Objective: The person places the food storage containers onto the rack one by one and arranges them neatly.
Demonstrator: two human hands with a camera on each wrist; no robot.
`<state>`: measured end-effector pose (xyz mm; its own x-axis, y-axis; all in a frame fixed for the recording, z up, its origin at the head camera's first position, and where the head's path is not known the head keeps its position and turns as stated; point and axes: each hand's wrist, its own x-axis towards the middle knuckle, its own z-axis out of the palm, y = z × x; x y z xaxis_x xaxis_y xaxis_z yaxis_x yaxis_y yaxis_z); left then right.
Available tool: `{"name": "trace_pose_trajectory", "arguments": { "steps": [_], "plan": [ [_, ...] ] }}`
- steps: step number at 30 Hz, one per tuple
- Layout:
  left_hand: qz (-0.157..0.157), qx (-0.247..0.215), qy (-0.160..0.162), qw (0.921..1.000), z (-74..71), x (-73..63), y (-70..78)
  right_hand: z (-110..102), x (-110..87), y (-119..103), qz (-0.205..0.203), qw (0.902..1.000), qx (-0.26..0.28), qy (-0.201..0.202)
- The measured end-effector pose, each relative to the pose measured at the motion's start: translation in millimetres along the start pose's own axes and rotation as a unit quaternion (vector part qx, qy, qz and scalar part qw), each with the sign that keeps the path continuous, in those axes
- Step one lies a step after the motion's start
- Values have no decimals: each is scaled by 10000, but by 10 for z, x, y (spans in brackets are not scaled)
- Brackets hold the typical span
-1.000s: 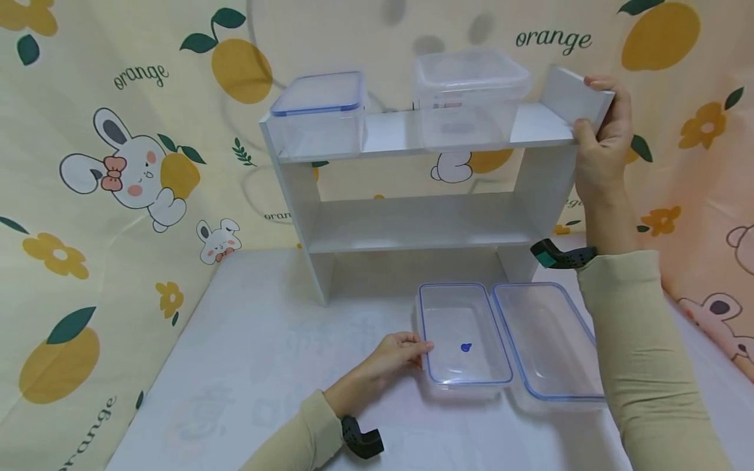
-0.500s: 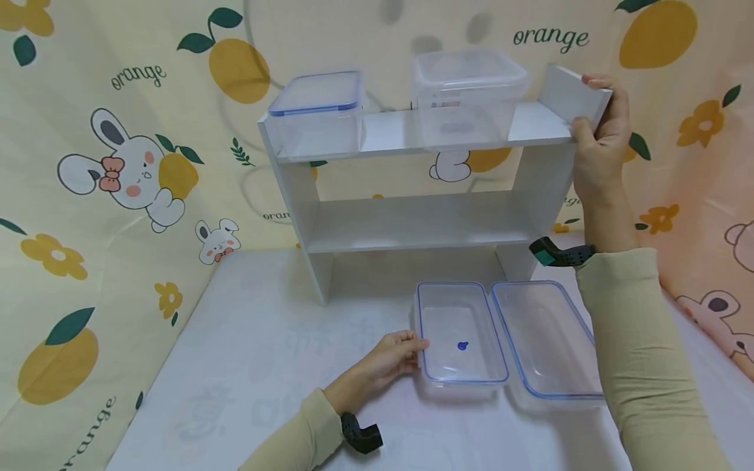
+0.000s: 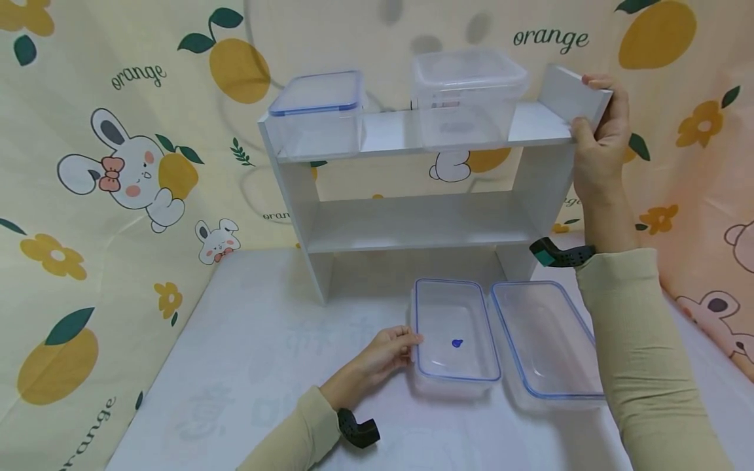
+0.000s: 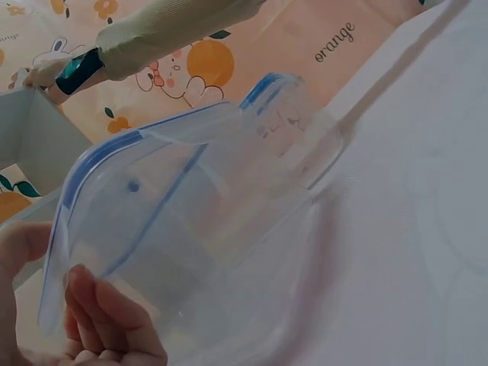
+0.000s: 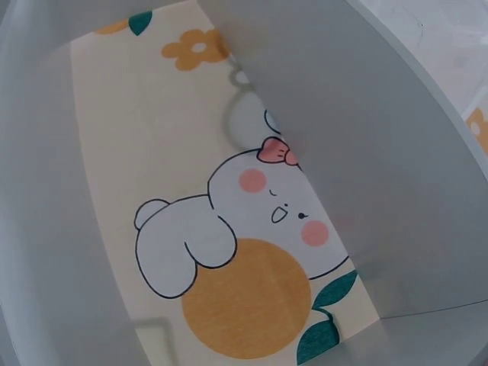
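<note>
Cream printed backdrop (image 3: 330, 33) behind a white tabletop (image 3: 235, 366)
Oranges (image 3: 238, 70) with green leaves, mustard flowers (image 3: 38, 254) and the word "orange" (image 3: 550, 38) dot it — at left a rabbit (image 3: 137, 163) with a pink bow, a smaller rabbit (image 3: 213, 243) to its lower right — and its right side turns pinkish.

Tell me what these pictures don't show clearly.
Head view: the lower right corner of the rightmost clear, rectangular, blue-rimmed plastic box, hidden by the beige fabric right sleeve.
Head view: faint print on the clear, lidded plastic container without blue trim; too small to read.
Left wrist view: part of the left hand, cut off by the bottom edge.
Right wrist view: the right hand, outside the frame.
</note>
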<state>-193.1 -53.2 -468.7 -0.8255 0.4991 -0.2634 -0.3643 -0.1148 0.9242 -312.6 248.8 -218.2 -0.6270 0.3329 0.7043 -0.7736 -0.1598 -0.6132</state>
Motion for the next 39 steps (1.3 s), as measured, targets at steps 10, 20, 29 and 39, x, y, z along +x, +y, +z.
{"name": "trace_pose_trajectory", "arguments": {
  "steps": [10, 20, 29, 39],
  "plan": [
    [101, -96, -57, 9999, -21, -53, 82, 0, -9, 22, -12, 10000, 11, 14],
    [236, -98, -146, 9996, -23, -112, 185, 6, -8, 31, -73, 10000, -8, -15],
    [391, -91, -263, 9988, 3, -173, 286, 7, -8, -7, 52, 10000, 69, 49],
    [394, -190, -305, 9986, 34, -267, 408, 7, -12, -2, 2, 10000, 69, 36]
  ]
}}
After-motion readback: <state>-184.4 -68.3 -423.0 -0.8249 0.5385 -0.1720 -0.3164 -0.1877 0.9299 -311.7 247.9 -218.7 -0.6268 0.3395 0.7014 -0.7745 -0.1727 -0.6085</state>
